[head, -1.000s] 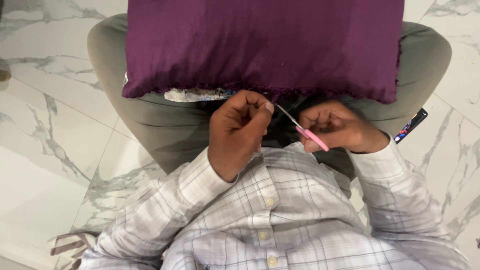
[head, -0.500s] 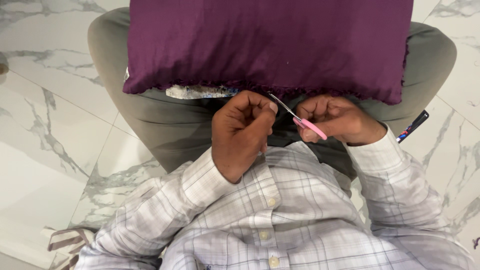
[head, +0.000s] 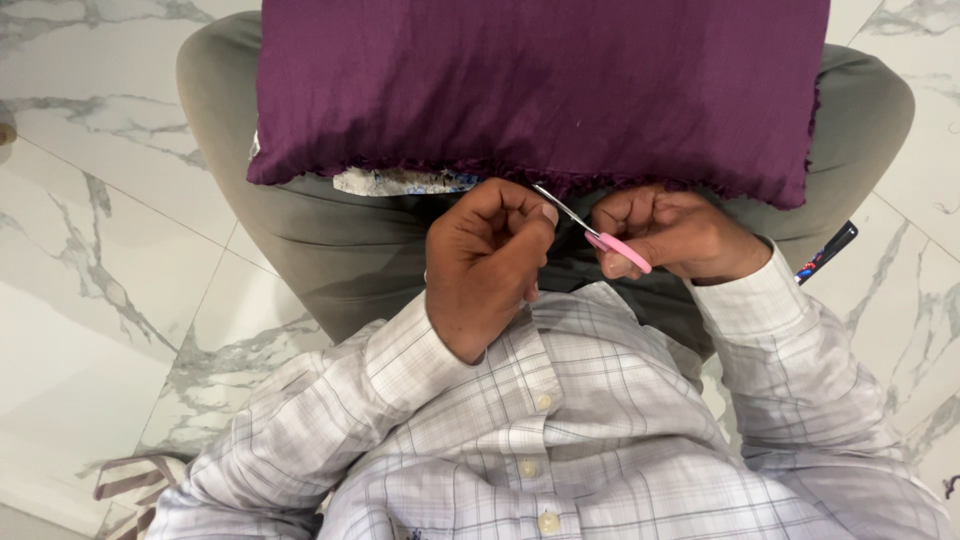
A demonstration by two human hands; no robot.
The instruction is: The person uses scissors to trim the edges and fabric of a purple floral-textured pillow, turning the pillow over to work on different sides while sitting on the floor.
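A purple cushion (head: 540,90) lies across my lap on grey trousers. Its near edge has a fringed seam. My right hand (head: 680,235) grips small scissors with pink handles (head: 605,238), blades pointing up-left toward that seam. My left hand (head: 490,260) is curled just left of the blades, thumb and fingers pinched together close to the blade tips; whether a thread is held between them cannot be seen. A bit of white and blue patterned fabric (head: 400,181) peeks out under the cushion's edge.
White marble floor tiles (head: 110,220) with grey veins surround me. A dark pen-like object (head: 828,252) lies on the floor by my right wrist. A striped piece of cloth (head: 130,480) sits at the lower left.
Both hands stay at the cushion's near edge. The scissors have shifted slightly and the view has moved a little; no clear change in grip.
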